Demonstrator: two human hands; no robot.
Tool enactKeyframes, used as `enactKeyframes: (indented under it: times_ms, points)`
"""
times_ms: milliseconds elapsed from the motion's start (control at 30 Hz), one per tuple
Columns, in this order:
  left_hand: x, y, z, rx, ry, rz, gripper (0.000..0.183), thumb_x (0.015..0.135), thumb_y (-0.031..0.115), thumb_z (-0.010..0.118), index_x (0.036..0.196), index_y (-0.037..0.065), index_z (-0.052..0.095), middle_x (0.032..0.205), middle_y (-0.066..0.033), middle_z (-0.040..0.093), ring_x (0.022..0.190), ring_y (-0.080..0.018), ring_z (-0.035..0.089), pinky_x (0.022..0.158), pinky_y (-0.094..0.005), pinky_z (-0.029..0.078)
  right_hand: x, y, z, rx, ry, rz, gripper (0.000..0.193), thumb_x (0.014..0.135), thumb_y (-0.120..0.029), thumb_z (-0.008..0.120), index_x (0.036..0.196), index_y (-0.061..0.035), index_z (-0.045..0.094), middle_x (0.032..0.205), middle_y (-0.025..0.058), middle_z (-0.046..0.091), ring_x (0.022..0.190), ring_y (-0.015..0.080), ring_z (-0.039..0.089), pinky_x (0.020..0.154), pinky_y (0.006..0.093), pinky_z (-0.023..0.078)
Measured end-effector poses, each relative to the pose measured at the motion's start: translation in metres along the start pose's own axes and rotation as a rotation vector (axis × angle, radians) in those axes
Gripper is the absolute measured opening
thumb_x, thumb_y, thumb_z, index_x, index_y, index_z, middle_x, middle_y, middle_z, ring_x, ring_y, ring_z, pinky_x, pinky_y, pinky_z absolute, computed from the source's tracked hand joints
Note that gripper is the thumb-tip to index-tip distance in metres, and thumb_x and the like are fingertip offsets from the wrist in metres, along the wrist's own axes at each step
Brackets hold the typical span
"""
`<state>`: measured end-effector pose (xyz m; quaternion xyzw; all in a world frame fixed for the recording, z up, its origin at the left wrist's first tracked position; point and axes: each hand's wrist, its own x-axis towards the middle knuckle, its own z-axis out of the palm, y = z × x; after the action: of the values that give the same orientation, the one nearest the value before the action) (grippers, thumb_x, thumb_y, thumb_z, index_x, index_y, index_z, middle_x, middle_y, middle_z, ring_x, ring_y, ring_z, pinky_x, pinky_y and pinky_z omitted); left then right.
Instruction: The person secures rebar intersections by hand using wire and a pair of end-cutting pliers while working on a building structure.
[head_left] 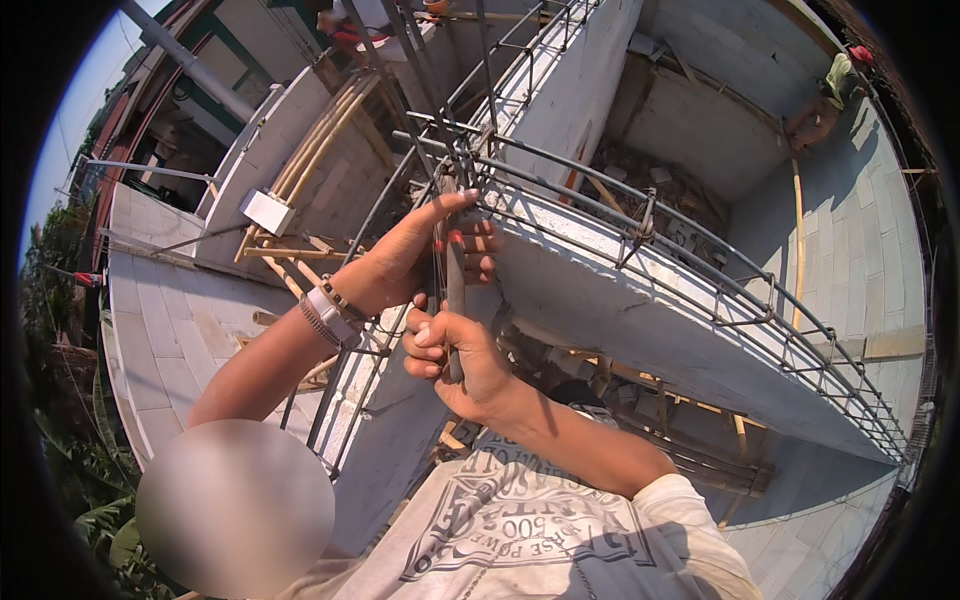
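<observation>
My right hand (460, 360) is closed round the lower handles of long-handled metal pincers (456, 275) with red marks. The tool stands nearly upright, its upper end at a joint of steel reinforcing bars (462, 150), where its jaws are hard to make out. Just above, my left hand (420, 250) lies behind the handles, thumb and fingers stretched to the right and loosely spread. Thin wire runs down beside the handles. A bracelet and a watch circle my left wrist.
A rebar cage (640, 228) runs along the top of a rough concrete wall (620, 300) to the right. Bamboo poles (320, 140) and a white block (267, 212) are at the left. Another person (835, 85) is at the far right. Upright bars (405, 60) rise ahead.
</observation>
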<state>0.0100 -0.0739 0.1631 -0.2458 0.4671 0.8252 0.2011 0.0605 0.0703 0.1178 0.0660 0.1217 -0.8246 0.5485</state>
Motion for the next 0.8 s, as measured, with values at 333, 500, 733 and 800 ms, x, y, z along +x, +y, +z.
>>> enactKeyframes:
  times_ms: [333,500,733,800]
  points:
    - [0.016,-0.010,-0.008,-0.369,-0.254,0.137,0.027,0.105,0.029,0.059,0.113,0.003,0.062,0.084,0.0019,0.059,0.079,-0.0115,0.059,0.078,-0.0312,0.053,-0.003,-0.006,-0.004,0.551,-0.444,0.130,0.033,0.086,-0.013,0.057,0.116,-0.0080,0.046,0.085,0.0004,0.042,0.069,0.0117,0.040,0.062,0.0276,0.038]
    - [0.021,-0.011,-0.002,-0.384,-0.300,0.139,0.032,0.103,0.037,0.065,0.086,0.012,0.054,0.068,0.0069,0.033,0.061,-0.0072,0.038,0.062,-0.0273,0.041,-0.003,-0.013,-0.014,0.394,-0.467,0.150,0.039,0.090,-0.020,0.059,0.124,-0.0058,0.045,0.091,0.0028,0.050,0.077,0.0143,0.052,0.069,0.0292,0.046]
    - [0.015,-0.014,0.005,-0.100,-0.032,0.133,0.033,0.095,0.030,0.078,0.083,0.014,0.051,0.067,0.0066,0.034,0.060,-0.0058,0.037,0.057,-0.0234,0.038,-0.030,-0.052,-0.005,-0.560,0.027,0.093,0.064,0.097,-0.054,0.061,0.122,0.0047,0.059,0.114,0.0168,0.064,0.106,0.0279,0.066,0.090,0.0401,0.056]
    - [0.015,-0.015,0.004,0.022,-0.058,0.187,0.034,0.092,0.030,0.080,0.082,0.014,0.052,0.067,0.0059,0.036,0.059,-0.0066,0.038,0.058,-0.0253,0.039,-0.036,-0.050,-0.004,-0.859,0.178,-0.092,0.064,0.096,-0.053,0.065,0.121,0.0061,0.058,0.109,0.0155,0.065,0.105,0.0248,0.066,0.090,0.0392,0.056]
